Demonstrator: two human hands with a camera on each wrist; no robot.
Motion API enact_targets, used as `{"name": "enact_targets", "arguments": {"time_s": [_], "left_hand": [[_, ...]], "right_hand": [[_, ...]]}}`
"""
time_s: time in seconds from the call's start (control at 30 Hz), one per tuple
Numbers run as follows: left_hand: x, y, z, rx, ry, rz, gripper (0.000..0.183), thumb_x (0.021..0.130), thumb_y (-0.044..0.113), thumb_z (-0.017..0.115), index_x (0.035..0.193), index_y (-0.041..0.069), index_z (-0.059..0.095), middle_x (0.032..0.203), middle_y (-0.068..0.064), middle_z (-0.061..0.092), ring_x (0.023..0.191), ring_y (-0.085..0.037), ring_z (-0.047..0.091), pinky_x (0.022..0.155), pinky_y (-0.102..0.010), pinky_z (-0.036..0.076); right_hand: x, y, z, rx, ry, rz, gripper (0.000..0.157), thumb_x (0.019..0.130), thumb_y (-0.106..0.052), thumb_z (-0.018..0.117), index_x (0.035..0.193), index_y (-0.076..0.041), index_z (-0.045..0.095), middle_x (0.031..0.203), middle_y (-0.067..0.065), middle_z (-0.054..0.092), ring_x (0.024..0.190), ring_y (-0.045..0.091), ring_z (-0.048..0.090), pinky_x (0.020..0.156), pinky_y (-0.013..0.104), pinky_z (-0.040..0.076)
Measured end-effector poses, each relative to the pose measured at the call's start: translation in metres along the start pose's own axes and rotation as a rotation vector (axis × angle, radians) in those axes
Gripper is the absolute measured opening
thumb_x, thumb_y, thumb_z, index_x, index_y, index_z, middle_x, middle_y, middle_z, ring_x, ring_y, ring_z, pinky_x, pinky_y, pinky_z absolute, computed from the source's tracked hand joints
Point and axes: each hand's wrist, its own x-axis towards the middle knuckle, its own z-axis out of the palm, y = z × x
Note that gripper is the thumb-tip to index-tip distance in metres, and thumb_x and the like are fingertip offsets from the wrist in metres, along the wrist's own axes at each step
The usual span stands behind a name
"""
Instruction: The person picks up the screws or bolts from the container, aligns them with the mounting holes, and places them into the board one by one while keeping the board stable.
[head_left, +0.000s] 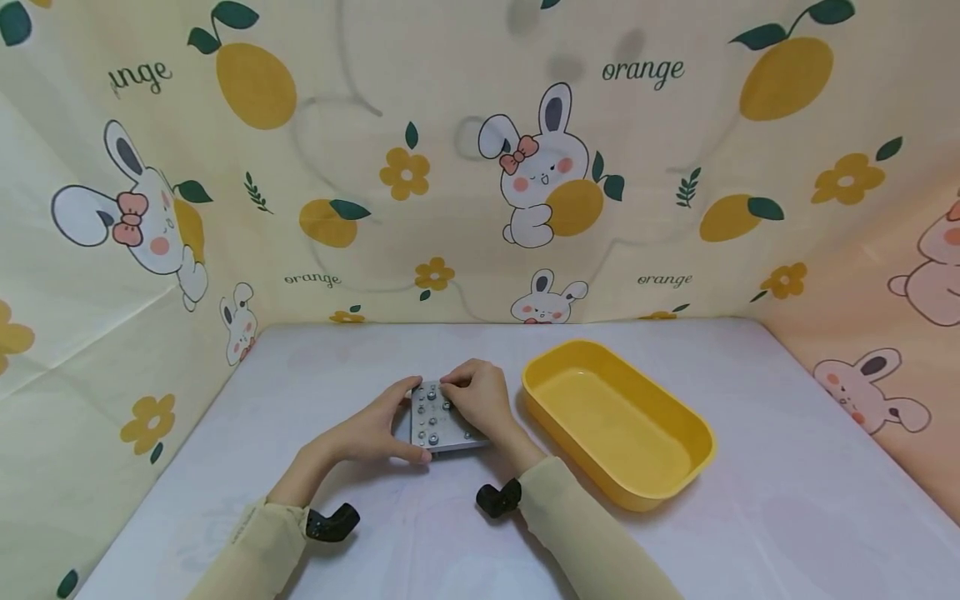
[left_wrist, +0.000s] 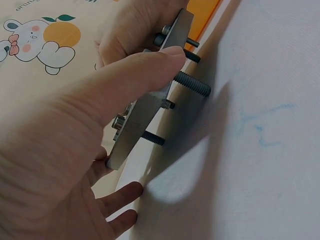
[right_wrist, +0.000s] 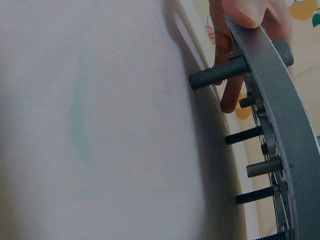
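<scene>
A grey metal plate (head_left: 452, 427) set with several bolts is held at its left side by my left hand (head_left: 375, 429), thumb at the near edge and fingers at the far corner. In the left wrist view the plate (left_wrist: 136, 125) stands on a slant, threaded shanks poking out underneath; the thickest bolt (left_wrist: 194, 84) is beside my thumb. My right hand (head_left: 483, 402) is over the plate's far right part, thumb and forefinger pinching at a bolt they hide. From the right wrist view, the plate's underside (right_wrist: 285, 115) shows long and short bolt ends (right_wrist: 220, 73).
A yellow plastic tub (head_left: 540, 371) stands on the white-covered table (head_left: 787, 467), just right of my right hand. Behind rises a cloth backdrop (head_left: 450, 75) with rabbits and oranges. Black wrist cameras (head_left: 333, 523) sit at both sleeves.
</scene>
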Motion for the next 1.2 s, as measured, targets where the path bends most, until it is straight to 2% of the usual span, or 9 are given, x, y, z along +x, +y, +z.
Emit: {"name": "enact_targets", "arguments": {"time_s": [0.3, 0.47, 0.67, 0.9, 1.1, 1.2], "left_hand": [[0.0, -0.001, 0.0, -0.002, 0.001, 0.008, 0.121, 0.068, 0.05, 0.087, 0.157, 0.011, 0.014, 0.159, -0.012, 0.022, 0.139, -0.03, 0.031, 0.114, -0.052, 0.021], [0.0, -0.001, 0.001, 0.004, -0.002, 0.009, 0.121, 0.068, 0.05, 0.087, 0.157, 0.011, 0.015, 0.159, -0.012, 0.021, 0.139, -0.03, 0.03, 0.114, -0.052, 0.021], [-0.002, -0.003, -0.002, 0.007, 0.006, -0.002, 0.122, 0.068, 0.051, 0.087, 0.158, 0.013, 0.015, 0.159, -0.011, 0.021, 0.14, -0.03, 0.029, 0.114, -0.053, 0.02], [-0.001, -0.007, 0.0, -0.016, -0.004, 0.004, 0.122, 0.068, 0.049, 0.087, 0.158, 0.011, 0.014, 0.16, -0.012, 0.018, 0.141, -0.032, 0.027, 0.115, -0.053, 0.018], [0.003, -0.008, 0.002, -0.013, -0.002, -0.008, 0.122, 0.068, 0.049, 0.088, 0.158, 0.012, 0.014, 0.16, -0.011, 0.019, 0.141, -0.031, 0.027, 0.115, -0.053, 0.018], [0.003, -0.009, 0.003, 0.005, -0.001, -0.008, 0.124, 0.066, 0.05, 0.088, 0.158, 0.011, 0.014, 0.159, -0.012, 0.02, 0.141, -0.031, 0.026, 0.115, -0.052, 0.017]], "right_hand": [[0.002, 0.0, 0.0, -0.03, 0.019, -0.015, 0.007, 0.081, -0.005, 0.079, 0.084, -0.011, 0.081, 0.074, -0.009, 0.067, 0.072, 0.008, 0.061, 0.069, 0.027, 0.052], [0.0, 0.0, 0.001, -0.018, 0.026, 0.004, 0.009, 0.081, -0.004, 0.079, 0.086, -0.011, 0.08, 0.076, -0.008, 0.069, 0.071, 0.008, 0.061, 0.068, 0.027, 0.053], [-0.002, -0.003, 0.002, 0.025, 0.013, 0.038, 0.01, 0.082, -0.006, 0.078, 0.092, -0.006, 0.078, 0.075, -0.007, 0.068, 0.07, 0.011, 0.061, 0.066, 0.028, 0.053], [-0.005, -0.002, 0.001, 0.045, 0.025, 0.034, 0.013, 0.084, -0.007, 0.074, 0.096, -0.004, 0.077, 0.077, -0.007, 0.067, 0.072, 0.012, 0.06, 0.068, 0.028, 0.053], [-0.015, -0.013, -0.008, 0.034, 0.031, 0.108, 0.013, 0.09, -0.012, 0.068, 0.099, -0.007, 0.075, 0.086, -0.004, 0.068, 0.08, 0.013, 0.061, 0.073, 0.031, 0.053], [-0.026, -0.027, -0.019, -0.022, 0.056, 0.103, 0.014, 0.089, -0.013, 0.067, 0.098, -0.008, 0.076, 0.093, -0.002, 0.068, 0.086, 0.017, 0.061, 0.076, 0.032, 0.052]]}}
